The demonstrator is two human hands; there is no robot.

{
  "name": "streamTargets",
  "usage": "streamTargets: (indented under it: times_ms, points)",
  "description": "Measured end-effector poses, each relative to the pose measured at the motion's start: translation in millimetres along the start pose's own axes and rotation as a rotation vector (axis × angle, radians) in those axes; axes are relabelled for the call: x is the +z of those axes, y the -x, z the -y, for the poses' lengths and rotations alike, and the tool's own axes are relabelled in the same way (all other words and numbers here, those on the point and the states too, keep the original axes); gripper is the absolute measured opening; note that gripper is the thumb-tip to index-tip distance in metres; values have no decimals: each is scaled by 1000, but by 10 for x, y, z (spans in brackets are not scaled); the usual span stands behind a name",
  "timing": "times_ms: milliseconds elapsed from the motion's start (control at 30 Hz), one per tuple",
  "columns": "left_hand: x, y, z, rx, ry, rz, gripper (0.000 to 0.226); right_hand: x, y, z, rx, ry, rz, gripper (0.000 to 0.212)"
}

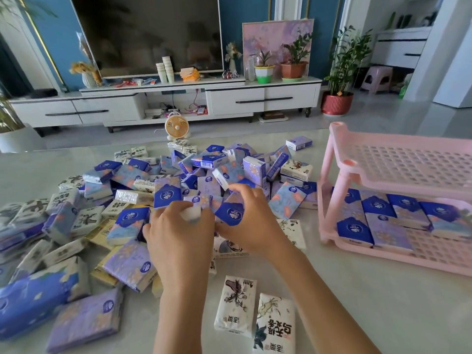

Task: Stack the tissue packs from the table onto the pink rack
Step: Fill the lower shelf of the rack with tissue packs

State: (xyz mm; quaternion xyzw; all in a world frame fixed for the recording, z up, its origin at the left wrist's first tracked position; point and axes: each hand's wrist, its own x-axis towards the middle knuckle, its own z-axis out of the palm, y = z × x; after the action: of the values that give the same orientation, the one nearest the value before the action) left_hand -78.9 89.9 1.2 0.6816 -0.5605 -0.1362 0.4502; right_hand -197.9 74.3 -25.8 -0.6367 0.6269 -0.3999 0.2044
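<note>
Pretty clearly someone's living room at home: a big dark flat-screen TV (153, 34) sits against a blue wall (242, 21) on a long low white TV cabinet with drawers (263, 98), with stacks of white paper cups (166, 69), a pink floral canvas painting (270, 34) and a leafy plant in a brown pot (293, 70) on top. Tall green plant in a red ribbed pot (337, 102) on the shiny pale floor (383, 116), plus a little round orange fan (177, 127) and a lilac plastic stool (376, 77)

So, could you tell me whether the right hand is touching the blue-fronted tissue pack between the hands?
Touching. The head view shows the right hand gripping the blue-fronted tissue pack, fingers curled over its top edge.
</note>
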Motion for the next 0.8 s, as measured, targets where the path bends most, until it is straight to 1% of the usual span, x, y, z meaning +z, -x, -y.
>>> streamTargets:
  times_ms: [67,167,233,267,333,367,400,433,500,567,600,667,733,800]
  points:
    - [-75,49,-78,36,78,-51,27,-146,96,28,40,-199,11,61]
    - [-138,170,-213,-25,111,22,47,-398,304,41,94,-390,-12,40]
    - [-89,269,-270,-44,88,129,55,-627,520,34,124,-410,-7,30]
    - [-36,321,-284,-43,83,202,55,-752,644,20,141,-390,31,28]
    - [97,452,-329,-4,65,379,57,-1005,889,-17,184,-313,121,30]
    - [173,526,-371,31,61,481,58,-1129,986,-63,212,-282,109,32]
    - [258,604,-423,59,78,588,58,-1255,1060,-131,241,-263,39,32]
    - [350,683,-480,60,123,692,56,-1378,1101,-229,269,-240,-75,33]
    - [535,871,-603,-24,262,888,46,-1604,1138,-469,314,-165,-323,32]
    - [691,1059,-721,-126,373,1019,34,-1776,1148,-728,331,-92,-477,33]
    - [750,1136,-770,-162,408,1056,28,-1844,1146,-852,340,-58,-508,35]
    - [828,1246,-853,-224,487,1070,20,-1958,1116,-1051,370,14,-505,41]
    - [885,1300,-916,-274,548,1021,15,-2062,1048,-1182,408,98,-430,50]
    - [924,1353,-954,-290,576,979,16,-2134,981,-1291,465,123,-298,57]
